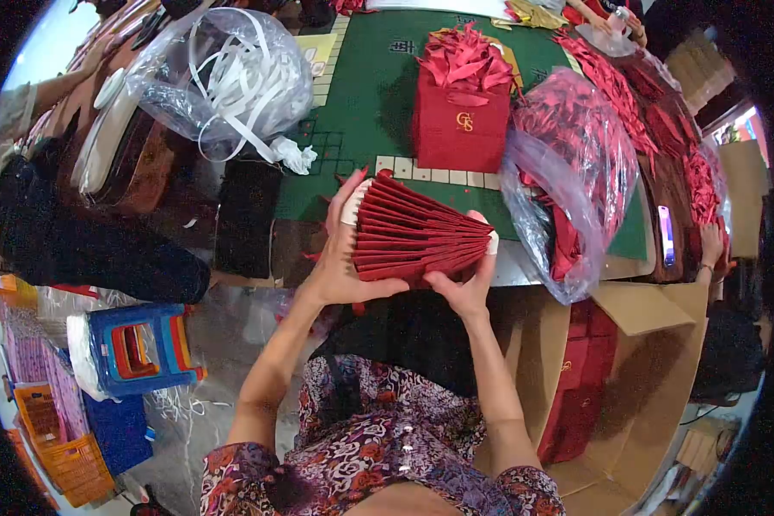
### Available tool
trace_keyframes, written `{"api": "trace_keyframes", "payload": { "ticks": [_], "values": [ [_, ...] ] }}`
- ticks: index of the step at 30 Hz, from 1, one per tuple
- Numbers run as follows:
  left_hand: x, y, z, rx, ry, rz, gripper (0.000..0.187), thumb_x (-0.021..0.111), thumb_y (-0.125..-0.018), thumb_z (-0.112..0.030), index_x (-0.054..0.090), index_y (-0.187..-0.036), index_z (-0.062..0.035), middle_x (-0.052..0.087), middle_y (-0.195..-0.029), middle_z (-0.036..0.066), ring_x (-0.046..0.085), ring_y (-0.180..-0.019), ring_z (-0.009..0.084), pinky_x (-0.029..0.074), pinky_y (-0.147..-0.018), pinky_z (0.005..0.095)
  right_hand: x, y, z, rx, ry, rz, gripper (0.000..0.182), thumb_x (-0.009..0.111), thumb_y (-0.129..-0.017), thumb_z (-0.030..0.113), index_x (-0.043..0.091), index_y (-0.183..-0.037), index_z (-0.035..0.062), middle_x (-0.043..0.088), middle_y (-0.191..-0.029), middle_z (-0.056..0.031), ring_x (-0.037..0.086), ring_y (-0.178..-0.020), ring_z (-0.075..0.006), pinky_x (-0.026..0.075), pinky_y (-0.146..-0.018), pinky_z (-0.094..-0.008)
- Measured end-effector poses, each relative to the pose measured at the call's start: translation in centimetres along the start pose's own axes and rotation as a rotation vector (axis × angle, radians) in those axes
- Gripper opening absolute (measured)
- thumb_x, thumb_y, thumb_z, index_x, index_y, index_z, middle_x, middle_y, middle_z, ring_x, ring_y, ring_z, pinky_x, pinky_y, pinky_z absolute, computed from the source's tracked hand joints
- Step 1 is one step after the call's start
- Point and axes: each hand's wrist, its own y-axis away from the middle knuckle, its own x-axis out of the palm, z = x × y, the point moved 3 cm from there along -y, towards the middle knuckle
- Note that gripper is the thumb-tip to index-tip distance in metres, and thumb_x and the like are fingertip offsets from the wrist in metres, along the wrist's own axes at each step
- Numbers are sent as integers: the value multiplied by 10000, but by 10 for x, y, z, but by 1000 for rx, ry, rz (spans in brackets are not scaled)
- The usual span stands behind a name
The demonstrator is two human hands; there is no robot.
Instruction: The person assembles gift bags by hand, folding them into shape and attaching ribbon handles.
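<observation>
We hold a fanned red stack (417, 234) over the table's (365, 107) near edge: our left hand's (340, 268) fingers grip its wide end, our right hand's (463, 291) fingers pinch the narrow end. Beyond stands a red bag (461, 133); toward the near right corner, a clear plastic bag (598, 168) overhangs the edge.

A dark-red, fan-shaped stack of thin, paper-like leaves (413, 234) is held up between the left hand (339, 277) and the right hand (464, 295), in front of the near side of the green surface (365, 99). Its many narrow edges face up, splayed apart at the left end and converging tightly to the right, where the fingers (486, 262) pinch them. The far outer edge slants nearer toward the right; the near edges run more nearly straight across.
</observation>
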Motion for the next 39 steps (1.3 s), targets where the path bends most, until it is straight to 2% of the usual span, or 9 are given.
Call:
{"api": "trace_keyframes", "payload": {
  "ticks": [3, 6, 9, 12, 21, 23, 28, 33, 39],
  "values": [
    [10, 5, 12, -49, 187, 51, 1329, 952, -564, -274, 87, -1539, -14, 260, -1550, 154, 305, -1429, 262, 260, -1178, 427, 1, 7, -9, -74, 54, -120, 1041, 911, -700, 257, 267, -1477, 1, 464, -1367, -123, 513, -1225, -229, 416, -1062, -384],
    [10, -1, 11, -9, 141, -59, 1334, 945, -574, -281, 49, -1531, -31, 377, -1423, 186, 432, -1308, 283, 332, -1118, 426, 0, 10, -15, -103, 109, -178, 977, 907, -710, 243, 309, -1443, 1, 480, -1326, -110, 522, -1192, -216, 431, -1032, -370],
    [2, -4, 6, -27, -21, -23, 1152, 942, -589, -264, 256, -1479, -13, 458, -1357, 152, 518, -1203, 281, 398, -1064, 396, -2, 11, -19, -178, 233, -153, 939, 907, -716, 246, 332, -1419, 11, 494, -1293, -100, 527, -1167, -206, 439, -1009, -359],
    [2, 0, 13, -181, -11, 26, 1040, 924, -634, -202, 329, -1464, -4, 449, -1396, 145, 453, -1306, 251, 349, -1119, 388, -5, 7, -20, -89, 183, -153, 869, 925, -674, 211, 409, -1338, -6, 566, -1228, -142, 592, -1096, -207, 496, -944, -363],
    [22, 10, -6, -136, 304, -97, 1049, 894, -675, -134, 245, -1493, -39, 389, -1465, 126, 458, -1310, 245, 377, -1116, 405, 9, 11, -18, -74, 120, -161, 987, 896, -729, 212, 269, -1468, 26, 471, -1318, -112, 523, -1175, -223, 442, -1020, -390],
    [26, 12, -5, -294, 419, -169, 1033, 882, -663, -81, 256, -1485, -55, 427, -1401, 115, 483, -1276, 230, 436, -1068, 394, 11, 13, -16, -94, 173, -163, 1034, 898, -720, 195, 229, -1490, 28, 466, -1326, -116, 519, -1178, -227, 439, -1024, -394],
    [18, 8, -1, -244, 288, -74, 1022, 878, -640, -33, 281, -1468, -76, 464, -1348, 102, 516, -1239, 221, 465, -1040, 385, 0, 13, -12, -5, 93, -90, 1041, 891, -721, 192, 221, -1500, 19, 440, -1367, -134, 499, -1235, -244, 430, -1044, -402],
    [21, 8, 1, -256, 346, -142, 984, 913, -627, -59, 328, -1418, -33, 550, -1244, 90, 598, -1128, 197, 511, -969, 358, -16, 37, -1, -328, 516, -301, 865, 822, -804, 263, 330, -1459, -12, 414, -1392, -150, 470, -1267, -291, 381, -1090, -419],
    [21, 11, 3, -314, 317, -102, 1078, 916, -598, -54, 283, -1471, -75, 486, -1323, 91, 539, -1215, 226, 474, -1034, 395, -11, 37, 20, -324, 575, -346, 611, 780, -789, 178, 540, -1325, 14, 535, -1245, -188, 545, -1145, -340, 447, -995, -418]
  ]
}}
